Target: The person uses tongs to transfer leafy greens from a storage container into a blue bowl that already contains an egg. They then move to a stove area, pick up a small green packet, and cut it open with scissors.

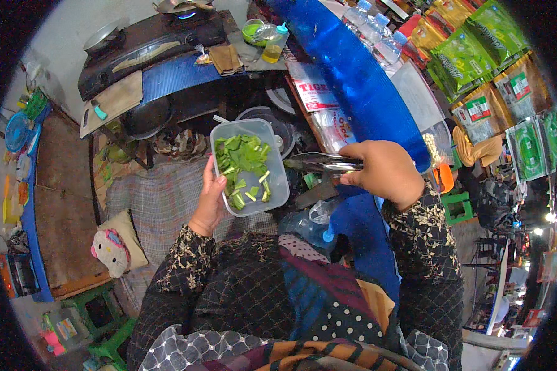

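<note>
Hands point(387, 170) gripping tub point(279, 185) and tongs point(322, 162), stove point(198, 38), bottles point(374, 29) beyond

The greens point(244, 154) are bright green with paler stems, the box point(280, 179) cloudy-clear, the tongs point(328, 162) silver. Sleeves point(424, 247) are black with cream flowers; the scarf point(337, 321) mixes plum, blue and white-dotted black. The stove point(195, 37) is black, the worktop point(176, 77) blue, the mat point(148, 191) grey-checked.

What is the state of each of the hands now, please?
Left hand: holding the clear plastic container of chopped greens.
Right hand: closed around the metal tongs.
</note>
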The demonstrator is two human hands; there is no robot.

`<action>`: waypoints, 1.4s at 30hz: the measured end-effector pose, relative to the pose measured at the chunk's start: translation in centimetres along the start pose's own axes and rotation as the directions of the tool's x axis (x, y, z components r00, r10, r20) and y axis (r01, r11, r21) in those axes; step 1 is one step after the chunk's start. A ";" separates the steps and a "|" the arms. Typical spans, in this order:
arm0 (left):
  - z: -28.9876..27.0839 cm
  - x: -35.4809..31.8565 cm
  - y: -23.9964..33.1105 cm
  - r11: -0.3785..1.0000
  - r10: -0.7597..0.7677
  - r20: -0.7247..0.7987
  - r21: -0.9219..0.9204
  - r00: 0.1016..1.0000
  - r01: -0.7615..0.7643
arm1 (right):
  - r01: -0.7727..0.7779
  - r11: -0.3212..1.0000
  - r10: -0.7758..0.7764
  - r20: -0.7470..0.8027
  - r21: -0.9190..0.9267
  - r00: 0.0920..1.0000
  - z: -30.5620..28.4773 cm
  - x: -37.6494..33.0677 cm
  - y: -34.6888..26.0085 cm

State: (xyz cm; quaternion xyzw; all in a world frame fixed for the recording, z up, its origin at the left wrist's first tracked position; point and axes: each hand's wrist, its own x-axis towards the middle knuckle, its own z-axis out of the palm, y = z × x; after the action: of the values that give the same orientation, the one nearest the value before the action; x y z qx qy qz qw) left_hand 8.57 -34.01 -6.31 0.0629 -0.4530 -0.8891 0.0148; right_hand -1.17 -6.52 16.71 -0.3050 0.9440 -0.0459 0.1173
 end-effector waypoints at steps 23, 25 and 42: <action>4.0 -1.2 3.1 0.990 0.128 0.076 0.053 0.989 -0.132 | -0.243 0.954 0.282 -0.263 0.174 0.923 -0.2 -3.9 1.9; 3.5 -0.7 2.9 0.995 0.093 0.072 -0.032 0.993 -0.091 | -0.246 0.944 0.302 -0.281 0.220 0.911 -0.7 -4.1 1.4; 4.8 -0.9 2.3 0.994 -0.054 0.158 -0.085 0.986 0.068 | 0.162 0.961 -0.202 -0.170 -0.222 0.965 1.1 -1.1 -3.9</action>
State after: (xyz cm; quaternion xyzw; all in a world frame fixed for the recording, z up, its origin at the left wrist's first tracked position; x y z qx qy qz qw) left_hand 8.84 -31.42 -1.62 0.0063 -0.4103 -0.9108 -0.0450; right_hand 2.20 -9.07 16.49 -0.3957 0.9182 0.0127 -0.0106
